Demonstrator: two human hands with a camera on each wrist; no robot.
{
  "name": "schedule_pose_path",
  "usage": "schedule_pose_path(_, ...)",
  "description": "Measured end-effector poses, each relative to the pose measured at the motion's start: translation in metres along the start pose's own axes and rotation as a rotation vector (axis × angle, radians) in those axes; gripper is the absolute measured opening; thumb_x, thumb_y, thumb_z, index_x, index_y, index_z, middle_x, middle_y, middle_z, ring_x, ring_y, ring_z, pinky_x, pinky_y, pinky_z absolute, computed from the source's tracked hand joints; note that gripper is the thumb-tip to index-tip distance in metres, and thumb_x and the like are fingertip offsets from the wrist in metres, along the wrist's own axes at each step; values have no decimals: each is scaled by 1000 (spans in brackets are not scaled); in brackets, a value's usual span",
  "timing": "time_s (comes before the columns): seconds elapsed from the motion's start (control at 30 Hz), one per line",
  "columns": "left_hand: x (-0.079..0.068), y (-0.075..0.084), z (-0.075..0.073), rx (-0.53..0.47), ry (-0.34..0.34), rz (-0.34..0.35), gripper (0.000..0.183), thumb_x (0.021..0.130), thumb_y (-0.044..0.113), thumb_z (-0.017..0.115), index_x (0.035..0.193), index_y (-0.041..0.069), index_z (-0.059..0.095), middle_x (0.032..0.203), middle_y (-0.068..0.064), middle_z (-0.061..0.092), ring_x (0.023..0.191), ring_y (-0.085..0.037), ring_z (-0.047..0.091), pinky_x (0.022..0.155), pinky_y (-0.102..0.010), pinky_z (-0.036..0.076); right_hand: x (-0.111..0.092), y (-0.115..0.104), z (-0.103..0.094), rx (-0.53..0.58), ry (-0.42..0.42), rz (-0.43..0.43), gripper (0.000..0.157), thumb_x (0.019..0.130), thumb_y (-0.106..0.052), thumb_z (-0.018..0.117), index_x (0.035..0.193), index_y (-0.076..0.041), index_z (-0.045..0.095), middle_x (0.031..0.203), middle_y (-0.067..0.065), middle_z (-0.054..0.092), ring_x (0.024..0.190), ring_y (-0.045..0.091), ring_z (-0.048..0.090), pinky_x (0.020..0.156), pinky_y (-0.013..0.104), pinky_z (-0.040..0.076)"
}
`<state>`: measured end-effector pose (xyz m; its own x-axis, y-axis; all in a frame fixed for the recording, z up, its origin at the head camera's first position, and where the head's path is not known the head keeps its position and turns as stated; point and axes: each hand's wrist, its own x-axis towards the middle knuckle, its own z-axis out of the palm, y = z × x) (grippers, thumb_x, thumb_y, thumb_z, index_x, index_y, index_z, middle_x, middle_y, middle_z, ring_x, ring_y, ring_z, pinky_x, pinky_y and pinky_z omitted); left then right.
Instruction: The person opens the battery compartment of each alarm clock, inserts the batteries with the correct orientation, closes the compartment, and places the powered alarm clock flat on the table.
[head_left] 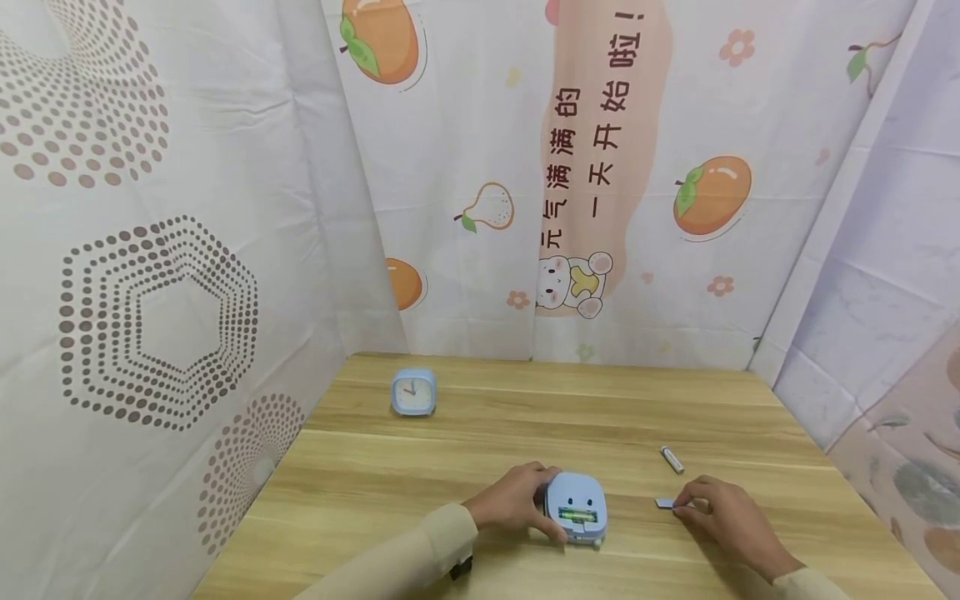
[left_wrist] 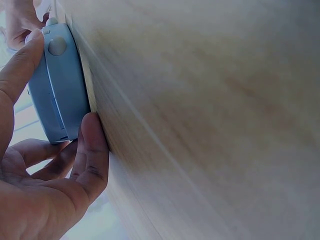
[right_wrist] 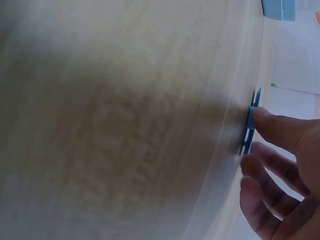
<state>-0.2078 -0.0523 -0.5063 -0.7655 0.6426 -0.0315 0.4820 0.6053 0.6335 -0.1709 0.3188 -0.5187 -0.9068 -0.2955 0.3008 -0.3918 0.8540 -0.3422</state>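
A light blue alarm clock (head_left: 576, 487) lies back up on the table, its battery compartment uncovered and a green battery (head_left: 578, 516) inside. My left hand (head_left: 513, 502) grips the clock's left side; in the left wrist view, thumb and fingers are spread around the blue casing (left_wrist: 65, 82). To the right, my right hand (head_left: 726, 515) pinches a small blue battery cover (head_left: 663, 503) at the tabletop. The right wrist view has the thumb against the cover's blue tab (right_wrist: 251, 117); part of it is hidden by the fingers.
A white cylinder, seemingly a battery (head_left: 672, 459), lies beyond my right hand. Farther back on the left stands a second light blue clock (head_left: 413, 392), its dial facing me. Printed curtains (head_left: 465, 125) hang behind and beside the wooden table (head_left: 525, 396).
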Motion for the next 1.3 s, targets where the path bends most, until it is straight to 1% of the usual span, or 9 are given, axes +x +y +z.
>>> schedule_pose_path(0.1,0,0,0,-10,-6,-3,98,73,47,92,153,10,49,117,9,58,99,2,53,93,-22,49,0,-1,-1,0,-25,20,18,80,-18,87,83,-31,74,95,-9,74,73,-1,58,64,28,51)
schedule_pose_path(0.17,0,0,1,-11,-7,-3,97,73,47,92,153,11,50,115,10,58,98,2,52,92,-22,49,-1,-1,-2,2,-35,30,17,80,-19,87,84,-30,75,94,-10,74,75,0,59,64,28,51)
schedule_pose_path(0.3,0,-1,2,-5,-7,1,98,73,47,92,153,11,50,114,10,58,97,3,52,92,-21,49,0,0,-2,-1,-38,24,12,81,-22,86,86,-29,77,91,-13,73,77,2,62,64,27,52)
schedule_pose_path(0.47,0,0,2,-15,-9,3,98,73,47,92,153,9,50,115,10,58,97,3,52,92,-21,49,-1,-1,-2,-22,-10,25,13,81,-19,86,82,-29,78,88,-14,72,78,4,65,65,27,53)
schedule_pose_path(0.6,-1,1,1,-29,-5,8,96,73,45,93,152,10,51,114,11,58,96,2,52,89,-20,48,-1,-4,-4,-31,26,38,15,79,-17,87,79,-28,78,84,-13,73,73,2,63,63,25,52)
schedule_pose_path(0.77,-2,3,-1,-26,5,13,95,72,44,93,151,11,52,116,9,59,95,1,53,87,-20,48,-1,-5,-6,-22,43,62,14,79,-19,88,79,-29,77,84,-13,73,68,-2,58,60,24,49)
schedule_pose_path(1.0,-3,4,-2,-21,6,4,95,73,43,93,151,9,51,119,8,59,95,0,52,86,-19,48,-2,-6,-6,-14,113,19,16,78,-16,88,78,-28,78,83,-13,73,64,-5,53,55,23,46)
schedule_pose_path(1.17,-3,3,-2,-20,6,10,95,73,43,93,151,8,51,121,7,59,96,1,52,86,-19,48,-3,-8,-6,-13,108,40,14,79,-16,87,78,-27,78,83,-12,73,64,-6,51,54,23,44)
schedule_pose_path(1.3,-2,2,-1,-9,7,12,96,73,44,93,151,8,51,123,6,60,97,1,52,87,-19,48,-3,-11,-7,-26,114,35,14,79,-17,88,79,-27,78,84,-11,73,64,-6,51,55,22,44)
